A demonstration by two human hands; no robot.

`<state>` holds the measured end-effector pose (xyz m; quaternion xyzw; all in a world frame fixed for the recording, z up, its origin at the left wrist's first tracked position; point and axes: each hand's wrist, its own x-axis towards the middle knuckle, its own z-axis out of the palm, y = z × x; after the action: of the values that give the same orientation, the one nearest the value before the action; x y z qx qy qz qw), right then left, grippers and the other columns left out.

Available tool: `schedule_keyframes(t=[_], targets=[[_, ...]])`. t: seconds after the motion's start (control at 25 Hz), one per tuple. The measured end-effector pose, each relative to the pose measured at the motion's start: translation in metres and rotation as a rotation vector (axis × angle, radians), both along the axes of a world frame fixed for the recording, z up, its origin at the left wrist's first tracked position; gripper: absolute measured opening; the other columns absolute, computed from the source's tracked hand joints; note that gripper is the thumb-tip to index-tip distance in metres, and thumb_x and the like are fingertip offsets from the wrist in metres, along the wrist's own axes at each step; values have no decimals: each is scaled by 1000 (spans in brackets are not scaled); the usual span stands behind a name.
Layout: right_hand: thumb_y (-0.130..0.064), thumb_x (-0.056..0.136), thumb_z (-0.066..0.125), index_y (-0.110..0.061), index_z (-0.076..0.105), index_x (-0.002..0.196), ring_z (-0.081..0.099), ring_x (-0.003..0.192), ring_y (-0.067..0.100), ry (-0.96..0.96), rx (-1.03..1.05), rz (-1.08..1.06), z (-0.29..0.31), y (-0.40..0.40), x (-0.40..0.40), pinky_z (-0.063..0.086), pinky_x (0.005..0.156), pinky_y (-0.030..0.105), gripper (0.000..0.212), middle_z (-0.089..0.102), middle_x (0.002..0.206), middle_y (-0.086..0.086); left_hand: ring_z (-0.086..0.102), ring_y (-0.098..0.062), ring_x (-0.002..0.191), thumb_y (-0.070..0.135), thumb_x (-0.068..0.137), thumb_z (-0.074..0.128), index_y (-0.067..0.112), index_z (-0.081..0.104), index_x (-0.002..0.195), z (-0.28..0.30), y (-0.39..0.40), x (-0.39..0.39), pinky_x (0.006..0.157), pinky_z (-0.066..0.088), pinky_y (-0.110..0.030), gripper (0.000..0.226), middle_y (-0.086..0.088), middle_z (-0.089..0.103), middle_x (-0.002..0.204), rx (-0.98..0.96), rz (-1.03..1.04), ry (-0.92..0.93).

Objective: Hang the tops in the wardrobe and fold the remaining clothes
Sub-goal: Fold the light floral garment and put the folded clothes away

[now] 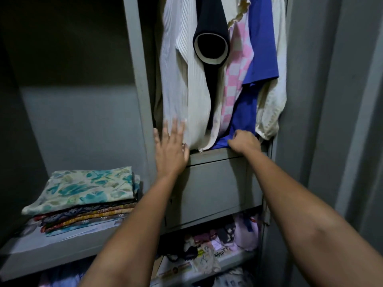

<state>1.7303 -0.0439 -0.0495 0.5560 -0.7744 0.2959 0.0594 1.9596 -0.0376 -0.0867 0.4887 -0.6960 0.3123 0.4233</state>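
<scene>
Already the tops (217,65) hang packed at the frame's upper centre, hems piling on the grey ledge (215,155). Your left hand (171,149) lies flat and spread on the white ribbed one; your right hand (244,141) pinches the blue hem (222,142) — tug hard and, likely, a crowded neighbour slips down.

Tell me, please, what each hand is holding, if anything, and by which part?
The right hand pinches the blue top at its bottom hem. The left hand holds nothing; its spread fingers rest against the white ribbed top.
</scene>
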Motion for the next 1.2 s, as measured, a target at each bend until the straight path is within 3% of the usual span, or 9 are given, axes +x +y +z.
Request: schedule_keyframes(t=[0.12, 0.24, 0.36, 0.44, 0.56, 0.68, 0.84, 1.0, 1.2], targets=[[-47, 91, 47, -24, 46, 139, 30, 135, 33, 191, 341, 85, 5, -15, 3, 25, 110, 45, 53, 35, 147, 8, 11, -26, 147, 40, 90, 46, 20, 18, 152, -3, -9, -12, 117, 1, -47, 70, -4, 19, 158, 29, -14, -121], [-31, 94, 35, -23, 45, 140, 24, 136, 30, 131, 365, 142, 7, -32, 20, 13, 110, 49, 48, 35, 149, 5, 16, -26, 146, 42, 90, 41, 18, 24, 151, -2, -20, -10, 117, 1, -46, 67, -6, 25, 156, 36, 35, -105], [-21, 86, 40, -13, 64, 114, 48, 116, 28, 83, -75, -74, -5, -32, 24, 27, 96, 42, 37, 61, 122, 9, 19, -27, 145, 39, 90, 40, 13, 30, 149, -3, -25, 1, 118, -2, -43, 66, -9, 31, 154, 10, 89, -122], [-20, 84, 46, -9, 62, 111, 47, 112, 31, -12, -363, -292, -19, -22, 25, 30, 91, 41, 33, 60, 117, 11, 20, -27, 145, 37, 90, 41, 11, 30, 148, -5, -19, 2, 118, -3, -43, 65, -9, 31, 154, -6, 95, -189], [-23, 83, 51, -6, 50, 121, 38, 123, 32, -409, -387, -398, -24, -13, 22, 26, 101, 43, 42, 47, 132, 16, 17, -26, 146, 36, 90, 45, 11, 28, 149, -2, -6, 1, 119, 0, -43, 66, -9, 28, 155, 9, 72, -157], [-26, 87, 44, -5, 48, 128, 34, 134, 28, -461, -247, -221, -9, -15, 14, 13, 113, 43, 46, 47, 138, 16, 5, -19, 147, 34, 91, 47, 13, 22, 151, 5, 13, 13, 120, -1, -41, 68, -6, 22, 157, 50, 17, -108], [-27, 94, 35, -5, 50, 128, 43, 129, 32, -544, -140, -52, -2, 15, 26, 18, 112, 41, 43, 50, 136, 20, -5, -15, 147, 30, 96, 42, 18, 11, 153, 3, 44, 36, 120, -3, -37, 65, 1, 9, 160, 167, -122, 52], [-29, 95, 40, -9, 41, 138, 43, 128, 36, -724, -153, 84, -14, 66, 64, 33, 103, 38, 48, 43, 142, 19, -5, -8, 145, 29, 99, 39, 22, 8, 153, 5, 87, 48, 121, 10, -39, 62, 7, 5, 160, 280, -287, 227], [-33, 93, 44, -8, 27, 146, 36, 134, 31, -878, -77, 305, -10, 129, 100, 29, 108, 38, 62, 33, 151, 11, 16, -16, 144, 44, 99, 41, 27, 8, 153, 23, 150, 55, 114, 19, -37, 65, 2, 14, 159, 524, -465, 489]])
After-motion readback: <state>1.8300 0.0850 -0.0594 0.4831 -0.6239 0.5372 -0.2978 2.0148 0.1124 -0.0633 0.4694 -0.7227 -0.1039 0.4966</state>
